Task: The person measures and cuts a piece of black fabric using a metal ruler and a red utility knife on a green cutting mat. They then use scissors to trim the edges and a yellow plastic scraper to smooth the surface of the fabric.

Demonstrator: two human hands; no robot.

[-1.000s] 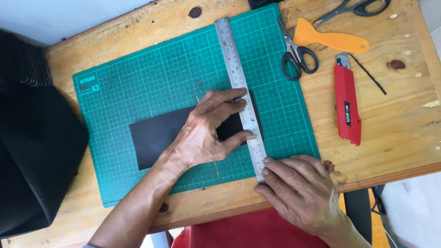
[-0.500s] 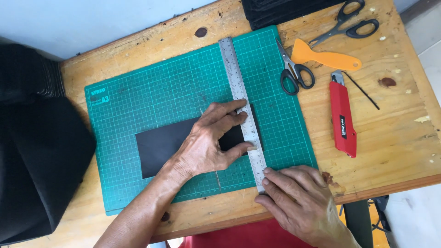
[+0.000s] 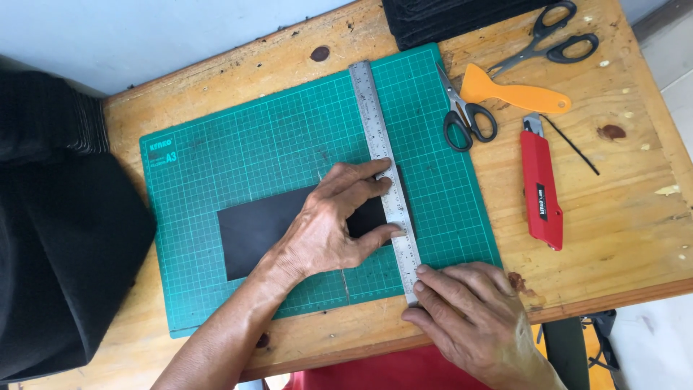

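1. Left hand (image 3: pixel 328 227) lies flat, fingers spread, pressing the black sheet (image 3: pixel 260 227) and the ruler (image 3: pixel 384 170) onto the green mat (image 3: pixel 238 144); it grips nothing.
2. Right hand (image 3: pixel 473 318) is at the surface's near edge, fingers loosely curled, fingertips on the ruler's near end; holds nothing.
3. Change over the last second: almost none. Both hands kept their places on ruler and sheet; only the view shifted. Looks like alignment is being held, no cut begun.
4. Sheet sits on the mat's near half, its right edge under the ruler.
5. Red knife (image 3: pixel 541 195) lies untouched to the right of the mat, with small scissors (image 3: pixel 462 112), orange scraper (image 3: pixel 516 94) and big scissors (image 3: pixel 552 36) toward the far right corner.
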